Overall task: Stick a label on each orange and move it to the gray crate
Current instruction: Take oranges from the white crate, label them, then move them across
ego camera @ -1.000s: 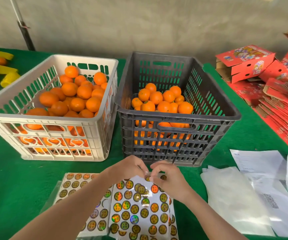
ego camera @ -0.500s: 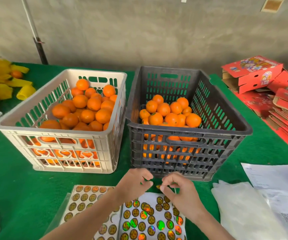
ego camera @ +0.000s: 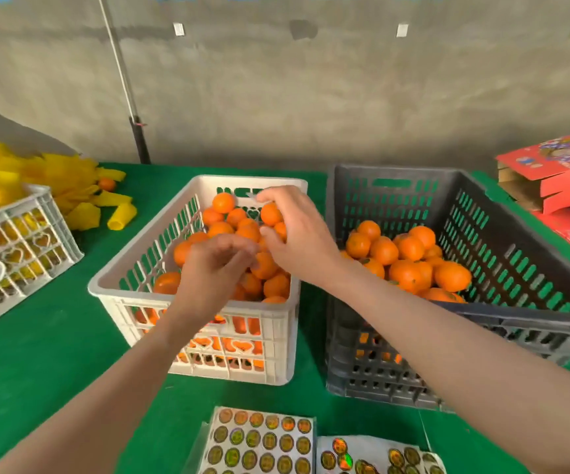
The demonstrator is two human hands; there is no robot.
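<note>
Both hands hovered over the white crate, which stood on the green bench just left of the gray crate, their side walls nearly touching. The left hand was low over the near part of the unlabelled oranges heaped in the white crate, its fingers curled in toward the thumb. Motion blur hid whether it gripped anything. The right hand reached further back over the same heap, index finger arched above one orange and thumb below it, with a small pale sliver at the fingertip. Whether that hand had truly closed on the fruit could not be told. The gray crate held its own pile of oranges, gathered toward its near half. On the bench at the near edge lay two label sheets, side by side, covered in round shiny stickers. To the far left sat a smaller white crate with a mound of yellow foam sleeves behind it and a single loose orange among them. Red cartons were stacked at the right edge of the bench.
</note>
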